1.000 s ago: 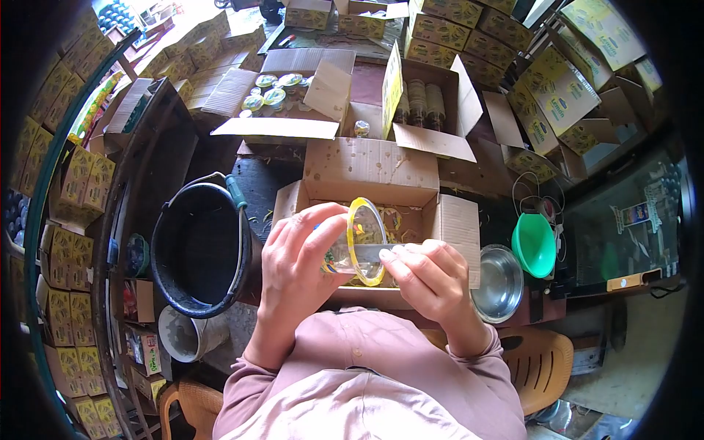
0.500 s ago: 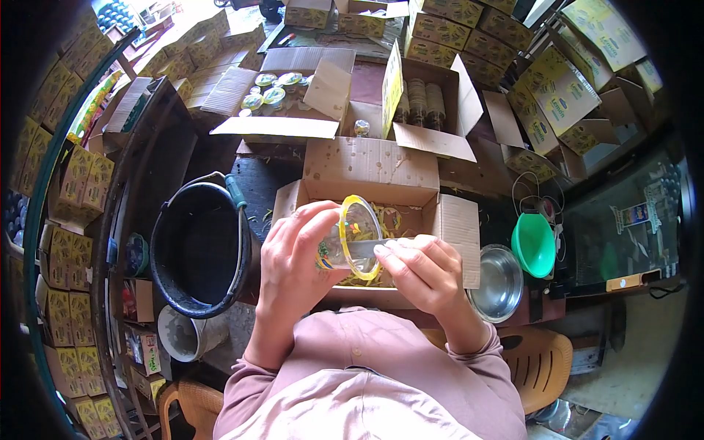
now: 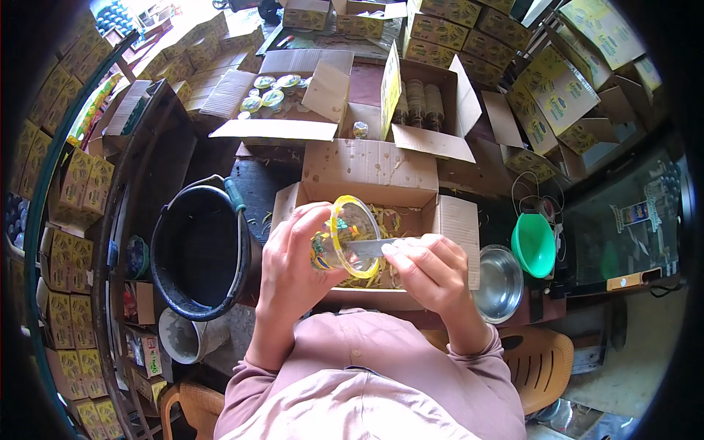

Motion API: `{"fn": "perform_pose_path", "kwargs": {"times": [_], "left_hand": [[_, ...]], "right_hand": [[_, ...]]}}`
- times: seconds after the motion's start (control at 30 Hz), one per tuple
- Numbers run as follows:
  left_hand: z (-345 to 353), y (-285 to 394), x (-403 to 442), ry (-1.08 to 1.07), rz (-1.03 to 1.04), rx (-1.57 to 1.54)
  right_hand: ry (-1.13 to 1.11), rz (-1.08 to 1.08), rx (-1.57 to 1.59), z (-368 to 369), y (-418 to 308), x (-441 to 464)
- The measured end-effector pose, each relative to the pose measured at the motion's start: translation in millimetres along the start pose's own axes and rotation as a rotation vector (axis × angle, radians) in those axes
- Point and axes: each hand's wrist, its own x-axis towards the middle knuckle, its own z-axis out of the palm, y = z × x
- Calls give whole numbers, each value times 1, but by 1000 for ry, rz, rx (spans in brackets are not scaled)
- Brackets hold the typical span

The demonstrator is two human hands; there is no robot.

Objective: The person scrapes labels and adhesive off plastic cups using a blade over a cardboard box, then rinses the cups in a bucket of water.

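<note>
My left hand (image 3: 297, 257) grips a clear plastic cup (image 3: 356, 220) with a yellow rim and a coloured print on its side, tilted so its mouth faces right. In my right hand (image 3: 429, 271) is a flat grey blade (image 3: 367, 248), pinched between thumb and fingers, its far end at the cup's mouth. Whether the blade touches the rim, I cannot tell. Below both hands stands an open cardboard box (image 3: 374, 165) with yellow strips (image 3: 385, 220) inside.
A black bucket (image 3: 165, 257) is at the left, above a white bucket (image 3: 176, 334). To the right are a metal bowl (image 3: 499, 286) and a green basin (image 3: 534, 246). Behind, one open carton (image 3: 275, 130) holds lidded cups, another (image 3: 466, 99) stacked cups.
The cup has shifted slightly left and turned a little. My right hand and the blade have moved slightly right, drawing the blade partly back from the cup.
</note>
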Motion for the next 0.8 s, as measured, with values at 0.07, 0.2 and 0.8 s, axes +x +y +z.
{"fn": "perform_pose_path", "kwargs": {"times": [0.07,0.2,0.8], "left_hand": [[0,-1,0,11,-5,-9],[5,0,-1,-21,-12,-9],[3,-1,0,29,-22,-88]], "right_hand": [[-3,1,-4,-2,2,0],[3,-3,-14,0,2,3],[149,357,42,-10,9,-3]]}}
